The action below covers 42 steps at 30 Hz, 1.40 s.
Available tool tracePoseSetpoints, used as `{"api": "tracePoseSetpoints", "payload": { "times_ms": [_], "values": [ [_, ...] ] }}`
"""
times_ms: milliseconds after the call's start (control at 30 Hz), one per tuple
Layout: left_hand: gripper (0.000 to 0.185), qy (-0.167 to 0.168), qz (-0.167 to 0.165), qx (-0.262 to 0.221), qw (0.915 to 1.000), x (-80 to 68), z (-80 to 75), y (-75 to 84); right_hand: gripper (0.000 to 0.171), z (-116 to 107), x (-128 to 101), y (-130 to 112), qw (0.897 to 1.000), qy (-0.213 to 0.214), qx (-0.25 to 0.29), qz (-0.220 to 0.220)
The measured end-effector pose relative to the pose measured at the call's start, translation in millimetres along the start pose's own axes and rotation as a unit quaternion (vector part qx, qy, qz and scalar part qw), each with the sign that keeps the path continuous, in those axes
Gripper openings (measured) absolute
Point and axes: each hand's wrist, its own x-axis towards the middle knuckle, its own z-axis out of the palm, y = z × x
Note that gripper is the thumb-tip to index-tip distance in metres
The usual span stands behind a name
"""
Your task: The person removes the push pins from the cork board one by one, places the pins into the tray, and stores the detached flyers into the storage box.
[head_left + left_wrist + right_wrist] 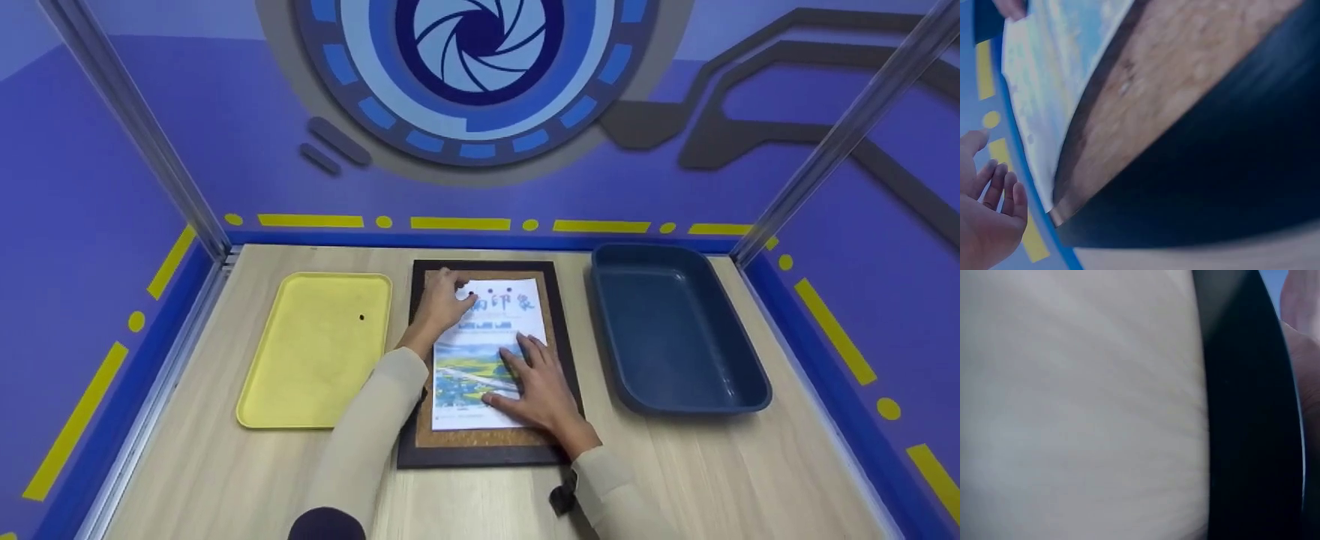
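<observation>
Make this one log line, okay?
left hand: near printed sheet's top-left | right hand: spread across its lower right | framed corkboard: beneath

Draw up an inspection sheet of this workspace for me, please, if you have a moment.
Surface: light wood-grain tabletop.
Job's things: black-framed corkboard bearing a printed sheet with dark dots near its top; yellow tray to its left, holding one black speck, too small to identify.
Clutter: dark-blue tub right of the corkboard, untouched.
Left hand: at the sheet's upper-left corner, thumb and fingers apart.
Right hand: fingers spread over the sheet's lower right.
Cables: nothing seen.
Surroundings: blue-purple walls, metal corner posts.
</observation>
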Motion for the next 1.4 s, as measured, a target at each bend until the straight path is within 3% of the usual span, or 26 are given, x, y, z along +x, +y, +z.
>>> {"api": "tracePoseSetpoints", "payload": {
  "times_ms": [200, 467, 800, 1400],
  "values": [
    [0.035, -0.003, -0.042, 0.001, 0.9991, 5.3, 11.7, -8.2, 0.096, 0.9, -1.8, 0.2, 1.0, -0.004, 0.005, -0.008],
    [0.023, -0.003, -0.021, 0.03, 0.9993, 7.5, 18.5, -8.7, 0.094, -2.1, -1.8, -0.4, 1.0, 0.005, 0.011, 0.0],
    [0.014, 0.025, -0.065, 0.09, 0.9935, 14.3, 29.3, -8.5, 0.094, -2.5, -1.2, -0.8, 1.0, -0.002, 0.01, 0.007],
    [0.012, 0.056, -0.046, 0.124, 0.9896, 15.2, 32.2, -9.2, 0.093, -2.1, -0.1, 0.8, 1.0, 0.003, 0.008, -0.006]
  ]
}}
